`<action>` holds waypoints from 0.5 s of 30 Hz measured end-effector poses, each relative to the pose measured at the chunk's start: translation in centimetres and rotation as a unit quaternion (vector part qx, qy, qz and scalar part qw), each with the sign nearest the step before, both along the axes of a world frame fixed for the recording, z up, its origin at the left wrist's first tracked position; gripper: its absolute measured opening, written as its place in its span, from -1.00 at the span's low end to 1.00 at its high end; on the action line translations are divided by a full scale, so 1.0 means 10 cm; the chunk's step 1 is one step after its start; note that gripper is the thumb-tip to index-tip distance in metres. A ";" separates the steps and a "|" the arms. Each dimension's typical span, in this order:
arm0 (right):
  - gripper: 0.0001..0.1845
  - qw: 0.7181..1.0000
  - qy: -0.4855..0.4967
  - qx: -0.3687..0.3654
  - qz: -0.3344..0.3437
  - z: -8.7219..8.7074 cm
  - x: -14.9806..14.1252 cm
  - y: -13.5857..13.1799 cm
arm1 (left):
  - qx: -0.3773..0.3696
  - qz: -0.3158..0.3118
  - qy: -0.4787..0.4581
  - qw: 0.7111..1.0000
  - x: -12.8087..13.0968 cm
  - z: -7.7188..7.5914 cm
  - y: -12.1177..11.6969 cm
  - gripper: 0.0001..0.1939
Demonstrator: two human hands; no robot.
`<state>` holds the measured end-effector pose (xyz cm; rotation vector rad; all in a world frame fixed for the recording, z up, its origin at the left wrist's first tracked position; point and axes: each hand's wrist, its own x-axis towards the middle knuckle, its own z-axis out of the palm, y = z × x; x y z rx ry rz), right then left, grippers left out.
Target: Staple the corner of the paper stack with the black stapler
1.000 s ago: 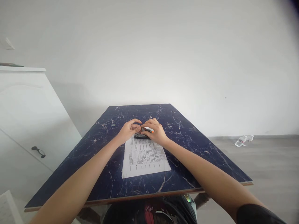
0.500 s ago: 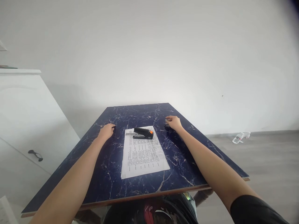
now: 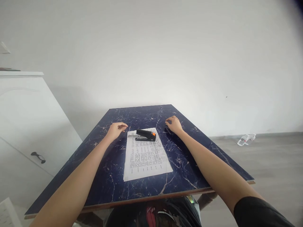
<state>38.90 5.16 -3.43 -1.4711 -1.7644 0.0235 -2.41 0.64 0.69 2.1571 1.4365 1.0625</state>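
Note:
A black stapler point(image 3: 146, 135) with an orange patch lies on the far end of a stack of printed paper sheets point(image 3: 148, 160). A metal piece of the stapler sticks out toward the left. My left hand point(image 3: 116, 130) hovers just left of the stapler, its thumb and fingers apart and nothing between them. To the right of the sheets, my right hand point(image 3: 174, 124) is over the table with loosely bent fingers and holds nothing. Neither hand touches the stapler or the paper.
The table point(image 3: 139, 115) has a dark blue marbled top with a brown edge. A white cabinet point(image 3: 30, 110) with a dark handle point(image 3: 38, 157) stands at the left. Behind is a pale wall point(image 3: 151, 53). A clear plastic item point(image 3: 246, 139) lies on the floor at the right.
My left hand has moved right and slightly away from me, closer to the stapler, and its fingers have stretched out. My right hand has shifted slightly to the left. Stapler and sheets stay put.

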 end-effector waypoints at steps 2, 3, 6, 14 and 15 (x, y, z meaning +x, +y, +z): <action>-0.83 0.999 0.000 0.029 0.043 0.04 -0.14 -0.08 | -0.023 -0.039 -0.045 0.998 0.13 0.08 -0.11 -0.66; -0.84 0.997 0.002 0.040 0.069 0.07 -0.22 -0.13 | -0.042 -0.063 -0.056 0.996 0.19 0.11 -0.15 -0.64; -0.85 0.987 0.011 0.055 0.151 0.15 -0.52 -0.34 | -0.085 -0.118 -0.021 0.989 0.32 0.15 -0.25 -0.65; -0.87 0.958 0.033 0.036 0.283 0.27 -1.08 -0.80 | 0.016 -0.084 0.133 0.987 0.41 0.07 -0.24 -0.81; -0.87 0.957 0.032 0.030 0.287 0.27 -1.09 -0.82 | 0.012 -0.078 0.142 0.987 0.41 0.06 -0.23 -0.82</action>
